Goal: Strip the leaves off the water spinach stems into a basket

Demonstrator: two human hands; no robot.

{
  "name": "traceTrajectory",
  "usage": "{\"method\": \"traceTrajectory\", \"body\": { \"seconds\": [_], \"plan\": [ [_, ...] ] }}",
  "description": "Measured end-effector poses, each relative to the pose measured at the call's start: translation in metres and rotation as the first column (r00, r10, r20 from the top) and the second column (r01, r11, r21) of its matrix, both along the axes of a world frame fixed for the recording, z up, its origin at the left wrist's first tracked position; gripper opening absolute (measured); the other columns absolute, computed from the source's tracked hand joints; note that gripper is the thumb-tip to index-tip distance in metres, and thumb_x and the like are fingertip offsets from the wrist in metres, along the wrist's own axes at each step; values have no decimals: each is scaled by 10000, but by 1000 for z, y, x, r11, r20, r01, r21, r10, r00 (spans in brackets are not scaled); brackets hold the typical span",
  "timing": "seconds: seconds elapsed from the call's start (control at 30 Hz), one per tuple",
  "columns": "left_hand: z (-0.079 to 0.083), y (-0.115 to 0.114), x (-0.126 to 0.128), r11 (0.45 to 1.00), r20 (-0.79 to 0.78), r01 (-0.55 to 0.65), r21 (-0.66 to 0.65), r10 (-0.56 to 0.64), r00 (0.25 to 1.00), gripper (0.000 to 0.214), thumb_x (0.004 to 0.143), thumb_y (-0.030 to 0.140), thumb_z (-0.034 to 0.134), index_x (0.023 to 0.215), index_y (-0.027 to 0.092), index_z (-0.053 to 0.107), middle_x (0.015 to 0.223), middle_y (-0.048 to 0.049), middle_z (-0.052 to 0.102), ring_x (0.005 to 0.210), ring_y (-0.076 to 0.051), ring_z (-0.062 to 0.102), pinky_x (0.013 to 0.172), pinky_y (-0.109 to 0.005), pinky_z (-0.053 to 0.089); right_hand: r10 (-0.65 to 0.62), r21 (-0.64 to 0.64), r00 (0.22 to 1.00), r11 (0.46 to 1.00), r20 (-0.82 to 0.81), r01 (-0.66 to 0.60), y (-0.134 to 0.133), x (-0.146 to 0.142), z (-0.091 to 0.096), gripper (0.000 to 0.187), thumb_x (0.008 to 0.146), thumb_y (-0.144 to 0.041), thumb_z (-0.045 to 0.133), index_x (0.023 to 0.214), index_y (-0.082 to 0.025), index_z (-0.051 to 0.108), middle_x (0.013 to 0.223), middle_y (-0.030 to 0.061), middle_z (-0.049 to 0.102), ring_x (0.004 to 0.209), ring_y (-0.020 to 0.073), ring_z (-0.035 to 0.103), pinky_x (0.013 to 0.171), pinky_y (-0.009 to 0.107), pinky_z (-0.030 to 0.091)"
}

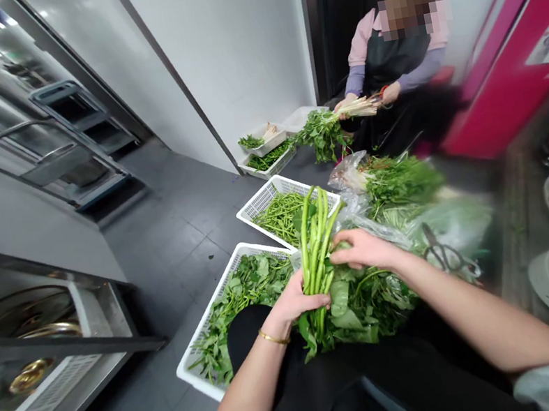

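My left hand (296, 301) is wrapped round the lower part of a bundle of green stalks (315, 233), held upright over my lap. My right hand (361, 248) pinches one stalk of the same bundle a little higher up. Leafy greens (360, 303) hang from the bundle's bottom onto my lap. A white basket (198, 346) of picked leaves lies on the floor just left of my left hand. Behind the bundle stands a second white basket (260, 201) with cut green stems.
A clear bag of greens (399, 187) and scissors (442, 254) lie to my right. A person in an apron sits at the back holding a bunch of greens (325, 129), beside more white baskets (265, 154). A steel cabinet stands left, pots right.
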State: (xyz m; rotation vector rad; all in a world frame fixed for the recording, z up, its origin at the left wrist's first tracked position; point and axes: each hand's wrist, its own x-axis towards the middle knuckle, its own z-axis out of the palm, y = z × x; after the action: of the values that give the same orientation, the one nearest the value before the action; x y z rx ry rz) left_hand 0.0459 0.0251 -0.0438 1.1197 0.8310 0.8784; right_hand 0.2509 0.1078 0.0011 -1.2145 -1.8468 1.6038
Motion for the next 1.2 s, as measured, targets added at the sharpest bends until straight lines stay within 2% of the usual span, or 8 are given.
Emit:
{"method": "traceTrajectory", "body": {
  "seconds": [0.2, 0.37, 0.53, 0.63, 0.7, 0.83, 1.07, 1.2],
  "plan": [
    [3, -2, -11, 978, -147, 204, 47, -195, 970, 721, 588, 208, 774, 1230, 154, 451, 875, -22, 598, 668, -135, 587, 603, -262, 506, 191, -94, 975, 975, -110, -201, -17, 10, -7, 259, 704, -416, 638, 769, -167, 605, 406, -105, 372, 311, 46, 280, 321, 182, 194],
    [9, -12, -12, 912, -410, 123, 392, 53, 911, 662, 624, 114, 671, 1254, 152, 471, 1110, -79, 580, 1022, -231, 554, 887, -329, 453, -362, -130, 827, 931, -431, 341, -3, 69, -5, 438, 758, -540, 539, 559, -238, 293, 391, -130, 124, 278, 56, 179, 345, 215, 196],
    [5, -20, 17, 874, -723, 224, 432, 187, 665, 564, 694, 136, 561, 1245, 153, 442, 978, -85, 624, 870, -236, 609, 785, -352, 475, -445, 247, 719, 731, -534, 636, 10, 95, 40, 507, 812, -627, 418, 555, -231, 235, 436, -104, 137, 318, 64, 138, 373, 228, 213],
    [0, -21, 42, 846, -890, 379, 375, 214, 403, 603, 682, 156, 565, 1260, 104, 401, 1002, -143, 617, 847, -281, 616, 758, -406, 471, -317, 608, 931, 708, -179, 358, -5, 84, 61, 453, 838, -610, 428, 602, -223, 417, 516, -36, 400, 407, 98, 384, 440, 243, 328],
    [-2, -20, 57, 788, -919, 486, 378, 256, 299, 587, 701, 142, 540, 1263, 67, 389, 1008, -176, 598, 838, -285, 615, 742, -411, 468, -230, 694, 948, 720, 218, 15, -21, 65, 63, 415, 824, -584, 489, 669, -201, 527, 725, 53, 580, 574, 137, 535, 529, 256, 395],
    [-6, -19, 71, 665, -897, 607, 436, 375, 233, 420, 782, 64, 395, 1197, 40, 459, 895, -162, 578, 769, -253, 605, 699, -396, 454, -22, 393, 547, 719, 837, -573, -34, 30, 33, 352, 834, -505, 528, 754, -170, 602, 836, 120, 661, 703, 198, 621, 598, 260, 430],
    [-12, -25, 59, 621, -878, 655, 431, 456, 146, 529, 793, 23, 342, 1316, -46, 373, 851, -166, 573, 710, -237, 594, 632, -373, 436, -372, 459, 289, 815, 882, -353, 31, 70, 10, 264, 839, -114, 398, 997, -89, 608, 911, 197, 676, 779, 236, 643, 642, 286, 427],
    [-14, -25, 53, 648, -878, 624, 436, 460, 136, 528, 793, 21, 338, 1316, -23, 398, 851, -163, 573, 703, -223, 590, 646, -379, 445, -540, 656, 459, 742, 705, -135, 37, 98, 42, 159, 778, -204, 473, 853, -150, 602, 739, 90, 659, 658, 192, 581, 575, 257, 393]
  ]
}}
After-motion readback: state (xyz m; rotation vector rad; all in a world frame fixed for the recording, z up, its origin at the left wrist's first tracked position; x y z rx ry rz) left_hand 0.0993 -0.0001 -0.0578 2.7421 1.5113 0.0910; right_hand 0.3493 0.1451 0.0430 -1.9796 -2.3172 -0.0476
